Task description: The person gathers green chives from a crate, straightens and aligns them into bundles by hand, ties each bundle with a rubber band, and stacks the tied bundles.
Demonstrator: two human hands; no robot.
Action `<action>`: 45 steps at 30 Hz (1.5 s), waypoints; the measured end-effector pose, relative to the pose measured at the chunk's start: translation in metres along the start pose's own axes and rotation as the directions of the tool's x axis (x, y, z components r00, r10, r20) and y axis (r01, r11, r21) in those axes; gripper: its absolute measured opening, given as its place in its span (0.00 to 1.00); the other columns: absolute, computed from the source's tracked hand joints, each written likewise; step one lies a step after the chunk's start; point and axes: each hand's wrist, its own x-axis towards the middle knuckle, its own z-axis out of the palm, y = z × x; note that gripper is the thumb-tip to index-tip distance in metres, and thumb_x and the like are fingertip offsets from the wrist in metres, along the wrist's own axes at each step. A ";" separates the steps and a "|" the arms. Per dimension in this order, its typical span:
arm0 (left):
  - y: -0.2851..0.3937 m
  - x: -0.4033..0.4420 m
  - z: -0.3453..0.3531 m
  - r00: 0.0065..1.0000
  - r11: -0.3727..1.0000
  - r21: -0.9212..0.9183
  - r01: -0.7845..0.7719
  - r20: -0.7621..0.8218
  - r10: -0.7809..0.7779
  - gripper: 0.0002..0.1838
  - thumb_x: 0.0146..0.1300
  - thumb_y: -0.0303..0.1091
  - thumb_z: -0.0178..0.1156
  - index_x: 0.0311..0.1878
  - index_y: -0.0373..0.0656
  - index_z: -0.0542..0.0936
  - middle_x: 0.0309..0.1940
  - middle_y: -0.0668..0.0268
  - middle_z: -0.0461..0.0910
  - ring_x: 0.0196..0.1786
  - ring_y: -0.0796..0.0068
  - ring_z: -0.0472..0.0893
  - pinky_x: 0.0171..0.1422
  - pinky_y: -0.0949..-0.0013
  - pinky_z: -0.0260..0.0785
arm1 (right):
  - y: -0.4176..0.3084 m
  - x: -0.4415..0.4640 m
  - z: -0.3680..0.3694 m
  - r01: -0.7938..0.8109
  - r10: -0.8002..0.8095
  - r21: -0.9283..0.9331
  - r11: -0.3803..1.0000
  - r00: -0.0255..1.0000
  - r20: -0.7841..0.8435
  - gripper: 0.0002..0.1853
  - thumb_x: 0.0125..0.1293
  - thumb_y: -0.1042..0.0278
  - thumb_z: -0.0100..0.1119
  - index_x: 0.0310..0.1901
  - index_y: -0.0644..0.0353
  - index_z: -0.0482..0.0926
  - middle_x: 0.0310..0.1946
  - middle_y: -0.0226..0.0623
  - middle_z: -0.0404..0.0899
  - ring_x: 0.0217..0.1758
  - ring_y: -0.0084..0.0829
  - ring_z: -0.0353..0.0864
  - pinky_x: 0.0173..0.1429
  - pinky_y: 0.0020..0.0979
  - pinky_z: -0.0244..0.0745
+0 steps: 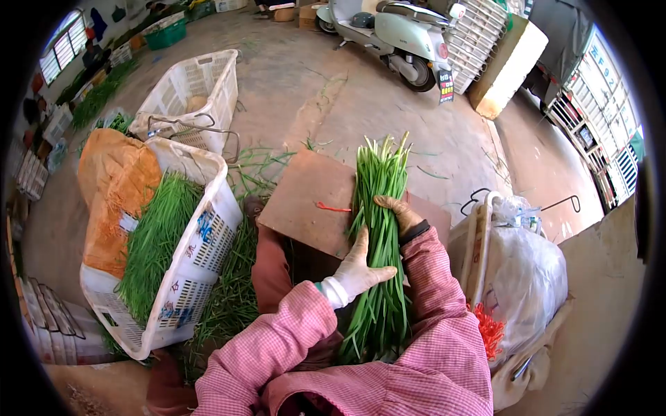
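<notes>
A long bundle of green stalks [378, 243] lies over a brown board [305, 201], its pale ends pointing away from me. My left hand [361, 272], in a whitish glove, is on the bundle's left side with thumb and fingers spread around it. Higher up on the right side, my gloved right hand [399, 211] curls over the stalks. A red tie [333, 206] rests on the board just left of the bundle.
On the left, a white crate [187, 277] holds loose greens and an orange sack [121, 194]. Behind it stands another white crate [225, 83]. Red ties [488, 331] and a plastic-covered crate [527, 277] are at the right. A scooter [409, 35] stands farther back.
</notes>
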 end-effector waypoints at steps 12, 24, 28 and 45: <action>-0.126 0.022 -0.072 0.863 0.850 -0.146 0.506 0.085 -0.499 0.47 0.48 0.37 0.63 0.64 0.31 0.44 0.64 0.50 0.48 0.67 0.63 0.49 0.68 0.70 0.43 | 0.091 0.107 0.029 -0.533 -0.560 -0.815 0.227 0.613 -0.557 0.59 0.36 0.47 0.70 0.64 0.60 0.41 0.56 0.44 0.61 0.57 0.40 0.64 0.58 0.36 0.62; -0.058 -0.116 -0.264 0.926 0.883 -0.468 0.029 -0.319 -0.200 0.25 0.53 0.23 0.58 0.56 0.39 0.66 0.47 0.61 0.73 0.49 0.78 0.72 0.52 0.75 0.66 | 0.073 0.102 0.125 0.207 -0.849 -0.937 -0.282 0.402 0.345 0.45 0.42 0.66 0.65 0.62 0.63 0.51 0.61 0.50 0.54 0.63 0.47 0.53 0.66 0.38 0.48; -0.098 -0.150 -0.378 0.702 0.962 -0.220 0.162 -0.659 -0.270 0.26 0.52 0.26 0.60 0.55 0.38 0.66 0.48 0.61 0.74 0.50 0.75 0.72 0.54 0.72 0.66 | 0.087 0.150 0.264 0.724 -0.678 -0.653 -0.221 0.367 0.636 0.33 0.45 0.80 0.58 0.57 0.61 0.61 0.53 0.47 0.64 0.57 0.45 0.63 0.61 0.35 0.57; -0.265 -0.010 -0.586 0.430 0.180 0.393 0.902 -0.855 -0.290 0.47 0.40 0.40 0.61 0.64 0.41 0.48 0.58 0.52 0.59 0.58 0.56 0.64 0.57 0.64 0.60 | 0.160 0.233 0.305 0.768 -0.545 -0.618 -0.165 0.452 0.707 0.11 0.59 0.68 0.46 0.39 0.63 0.76 0.32 0.39 0.79 0.35 0.35 0.75 0.45 0.33 0.66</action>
